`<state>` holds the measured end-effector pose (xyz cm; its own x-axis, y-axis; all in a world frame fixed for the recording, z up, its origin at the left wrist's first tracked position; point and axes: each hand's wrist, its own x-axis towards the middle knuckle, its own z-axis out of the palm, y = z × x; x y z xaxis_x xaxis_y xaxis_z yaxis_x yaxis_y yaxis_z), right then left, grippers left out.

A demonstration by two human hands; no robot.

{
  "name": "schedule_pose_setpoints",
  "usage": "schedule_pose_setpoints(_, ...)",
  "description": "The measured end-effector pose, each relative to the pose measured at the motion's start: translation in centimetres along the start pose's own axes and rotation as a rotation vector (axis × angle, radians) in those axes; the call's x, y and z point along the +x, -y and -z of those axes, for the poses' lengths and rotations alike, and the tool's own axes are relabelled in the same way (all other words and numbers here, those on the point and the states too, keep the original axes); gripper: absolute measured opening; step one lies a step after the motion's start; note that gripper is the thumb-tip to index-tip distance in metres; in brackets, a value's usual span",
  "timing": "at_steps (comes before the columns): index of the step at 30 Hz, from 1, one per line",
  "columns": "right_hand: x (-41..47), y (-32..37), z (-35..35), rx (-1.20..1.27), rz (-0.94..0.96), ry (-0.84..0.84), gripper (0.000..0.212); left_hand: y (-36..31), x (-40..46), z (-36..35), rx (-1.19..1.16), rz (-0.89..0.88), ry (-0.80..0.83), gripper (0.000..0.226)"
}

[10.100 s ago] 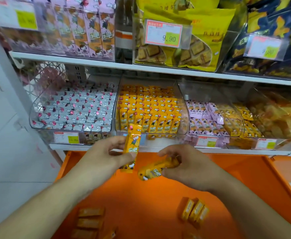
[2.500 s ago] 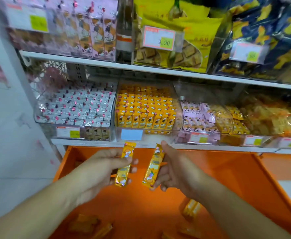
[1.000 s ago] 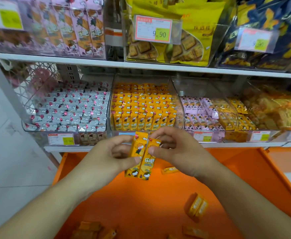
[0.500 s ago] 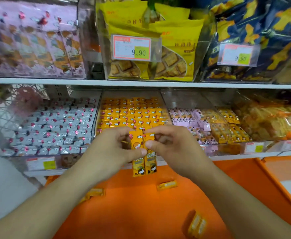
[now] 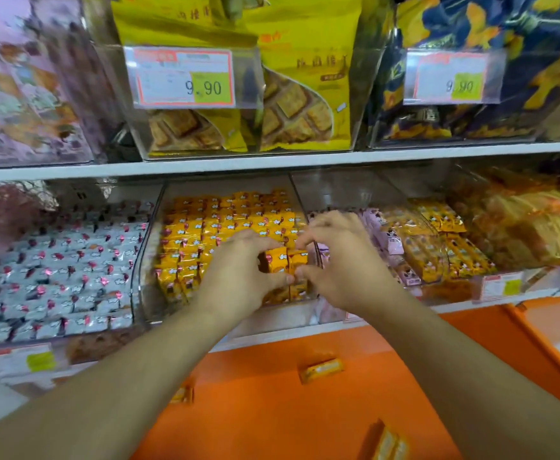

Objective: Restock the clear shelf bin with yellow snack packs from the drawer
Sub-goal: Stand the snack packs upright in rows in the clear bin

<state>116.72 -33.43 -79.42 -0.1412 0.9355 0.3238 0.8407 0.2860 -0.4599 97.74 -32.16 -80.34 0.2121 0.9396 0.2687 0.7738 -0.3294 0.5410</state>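
Observation:
Two yellow snack packs [image 5: 285, 260] stand upright side by side at the front right of the clear shelf bin [image 5: 146, 240], which holds several rows of the same packs. My left hand [image 5: 238, 273] pinches the left pack and my right hand [image 5: 341, 260] pinches the right one. Both hands reach over the bin's front wall. Below lies the open orange drawer [image 5: 272, 410] with loose yellow packs [image 5: 322, 369] scattered on its floor.
A bin of silver-and-pink packs [image 5: 59, 267] sits to the left and a bin of pink and orange packs [image 5: 431, 247] to the right. The upper shelf [image 5: 272, 162] carries large yellow bags [image 5: 292, 94] behind a 9.90 price tag [image 5: 185, 76].
Both hands rose from above the drawer and moved forward into the clear bin, carrying the two packs held together. The view also moved closer to the shelf.

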Motion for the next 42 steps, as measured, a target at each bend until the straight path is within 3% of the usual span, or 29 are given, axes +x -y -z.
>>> schedule_pose_setpoints(7, -0.5, 0.0, -1.1, -0.13, -0.004, 0.021, 0.017, 0.4, -0.4, -0.8, 0.046, 0.016, 0.039, 0.056)
schedule_pose_setpoints(16, -0.7, 0.1, -1.3, -0.124, -0.012, 0.017, 0.015, 0.6, -0.8, -0.7, 0.033, 0.078, 0.06, 0.048)
schedule_pose_setpoints(24, -0.7, -0.1, -1.5, -0.131, 0.0, 0.008, 0.016, 0.1, -0.6, -1.3, 0.022, 0.13, 0.1, 0.061)
schedule_pose_setpoints(28, -0.8, -0.3, -1.3, -0.106, 0.011, 0.035, 0.018, 0.3, -0.6, -0.8, -0.001, 0.122, 0.117, 0.053)
schedule_pose_setpoints(35, -0.7, -1.1, -0.4, 0.181, -0.033, 0.026, 0.022, 0.5, -0.3, -0.3, 0.143, 0.0, 0.102, 0.058)
schedule_pose_setpoints(42, -1.3, -1.2, 0.5, 0.632, -0.276, 0.011, 0.026, -0.1, 1.9, -0.6, 0.383, -0.163, 0.186, 0.104)
